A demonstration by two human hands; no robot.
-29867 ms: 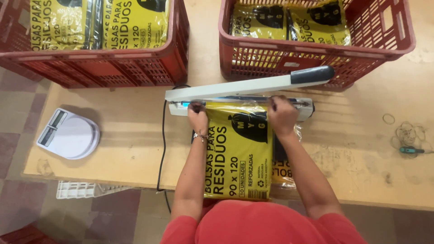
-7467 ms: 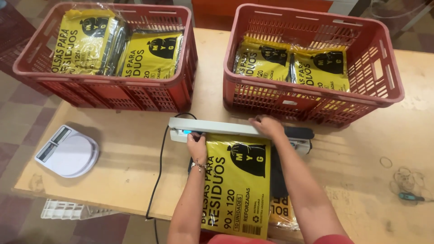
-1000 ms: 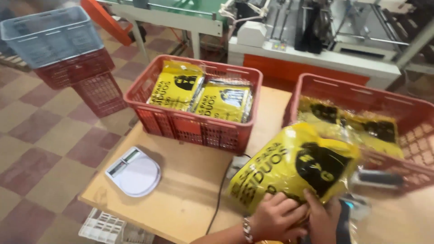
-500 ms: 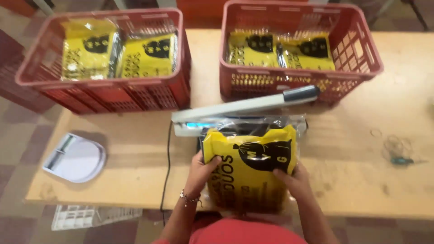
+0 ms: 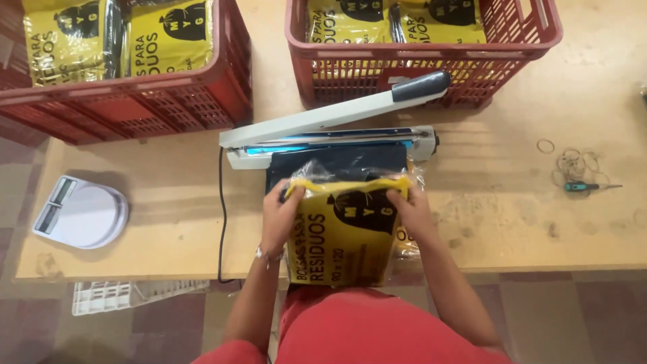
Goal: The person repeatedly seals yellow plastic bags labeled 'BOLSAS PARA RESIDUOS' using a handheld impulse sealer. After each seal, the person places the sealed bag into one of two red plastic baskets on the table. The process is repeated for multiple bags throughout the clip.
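Left hand [image 5: 282,214] and right hand [image 5: 410,207] closed on the upper corners of a yellow packet [image 5: 344,229], one per side, fingers curled over its top edge. Packet lying flat on the tabletop [image 5: 168,209], just in front of the sealer [image 5: 330,138], top edge near the sealing bar. Sealer arm [image 5: 337,111] raised, grey handle to the right. Behind it, two red crates: left crate [image 5: 128,111] and right crate [image 5: 418,67], both holding more yellow packets. White scale [image 5: 81,214] at the tabletop's left end. Rubber bands [image 5: 573,165] and a small screwdriver [image 5: 590,187] well to the right. Black cord [image 5: 221,216] running off the front edge.
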